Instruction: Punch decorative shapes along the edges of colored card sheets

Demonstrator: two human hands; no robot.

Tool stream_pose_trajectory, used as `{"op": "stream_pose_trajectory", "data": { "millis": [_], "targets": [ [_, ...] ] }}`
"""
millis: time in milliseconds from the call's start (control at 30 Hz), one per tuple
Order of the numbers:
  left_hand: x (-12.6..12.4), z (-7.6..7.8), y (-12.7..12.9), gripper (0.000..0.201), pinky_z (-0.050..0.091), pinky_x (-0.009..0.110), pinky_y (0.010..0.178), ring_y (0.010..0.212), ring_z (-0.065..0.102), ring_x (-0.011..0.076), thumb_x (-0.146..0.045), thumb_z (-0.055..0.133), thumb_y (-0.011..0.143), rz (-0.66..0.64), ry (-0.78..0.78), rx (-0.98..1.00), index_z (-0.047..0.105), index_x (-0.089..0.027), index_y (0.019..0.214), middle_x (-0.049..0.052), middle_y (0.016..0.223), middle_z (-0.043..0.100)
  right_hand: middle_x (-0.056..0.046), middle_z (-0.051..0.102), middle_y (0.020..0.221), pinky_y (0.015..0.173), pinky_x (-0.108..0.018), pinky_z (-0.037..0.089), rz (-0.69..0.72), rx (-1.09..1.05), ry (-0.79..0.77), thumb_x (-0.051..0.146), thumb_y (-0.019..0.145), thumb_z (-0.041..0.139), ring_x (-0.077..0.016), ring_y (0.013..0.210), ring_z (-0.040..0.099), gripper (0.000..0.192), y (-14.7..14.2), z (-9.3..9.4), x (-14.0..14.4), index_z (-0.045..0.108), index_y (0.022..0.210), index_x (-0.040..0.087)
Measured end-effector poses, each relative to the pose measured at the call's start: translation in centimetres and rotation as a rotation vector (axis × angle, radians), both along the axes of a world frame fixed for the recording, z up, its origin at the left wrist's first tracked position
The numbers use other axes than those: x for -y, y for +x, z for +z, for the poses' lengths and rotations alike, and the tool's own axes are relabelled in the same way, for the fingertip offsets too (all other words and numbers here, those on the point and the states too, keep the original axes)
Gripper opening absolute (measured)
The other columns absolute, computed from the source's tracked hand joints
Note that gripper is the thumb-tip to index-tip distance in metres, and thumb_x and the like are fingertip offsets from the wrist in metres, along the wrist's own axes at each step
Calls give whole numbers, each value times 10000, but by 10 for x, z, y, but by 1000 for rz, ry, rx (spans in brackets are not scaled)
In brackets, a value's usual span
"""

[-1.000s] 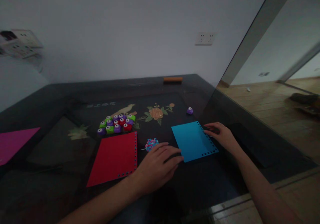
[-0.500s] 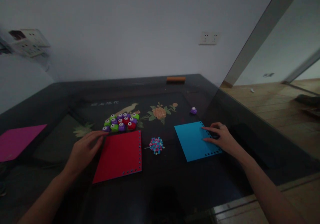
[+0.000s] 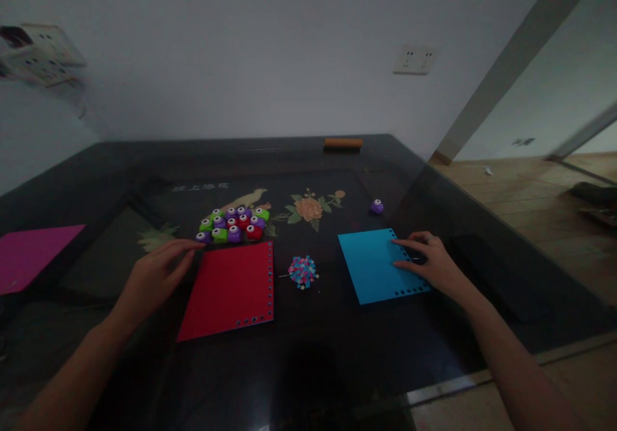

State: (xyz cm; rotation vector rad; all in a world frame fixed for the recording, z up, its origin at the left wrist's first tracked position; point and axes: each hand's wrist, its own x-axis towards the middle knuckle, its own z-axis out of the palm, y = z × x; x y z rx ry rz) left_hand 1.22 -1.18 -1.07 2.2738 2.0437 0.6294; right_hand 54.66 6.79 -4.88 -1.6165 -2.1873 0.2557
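Note:
A red sheet (image 3: 230, 290) with punched holes along its right and bottom edges lies on the dark table (image 3: 308, 367). My left hand (image 3: 153, 275) rests at its upper left corner, fingers apart, touching the edge. A blue sheet (image 3: 378, 265) with a row of holes along its right edge lies to the right; my right hand (image 3: 430, 261) rests flat on that edge with fingers spread. Between the sheets sits a small pile of punched paper bits (image 3: 303, 270). A cluster of small green, purple and red punches (image 3: 234, 223) stands just beyond the red sheet.
A lone purple punch (image 3: 376, 206) sits beyond the blue sheet. A magenta sheet (image 3: 31, 255) lies at the table's far left. An orange block (image 3: 342, 142) rests at the far edge by the wall. Wooden floor (image 3: 530, 200) opens to the right.
My left hand moved from beside the blue sheet across to the red sheet's upper left corner. My right hand stayed on the blue sheet's right edge. The view shifted slightly.

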Motion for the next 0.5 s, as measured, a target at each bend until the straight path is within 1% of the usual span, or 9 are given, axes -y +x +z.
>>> {"op": "stream_pose_trajectory", "data": {
  "millis": [133, 300, 500],
  "targets": [
    [0, 0, 1, 253, 441, 383, 943, 1042, 576, 199, -340, 384, 914, -18, -34, -8, 541, -216, 1068, 29, 1107, 613, -94, 494, 1080, 871, -496, 440, 12, -11, -2, 472, 697, 693, -298, 1018, 484, 423, 0, 0, 0, 671, 1094, 329],
    [-1, -2, -1, 254, 443, 398, 939, 1044, 574, 201, -353, 374, 921, -9, -34, -21, 532, -226, 1074, 23, 1111, 607, -95, 503, 1069, 881, -491, 435, 12, -15, 11, 479, 700, 690, -292, 1006, 489, 422, -1, 2, 1, 673, 1092, 324],
    [-3, -5, -2, 279, 457, 381, 921, 1027, 591, 214, -368, 372, 916, -35, -23, -24, 546, -218, 1074, 34, 1104, 625, -99, 499, 1079, 898, -488, 428, 16, -11, 7, 496, 709, 674, -293, 1015, 493, 463, 0, 0, 0, 650, 1133, 311]
  ]
}}
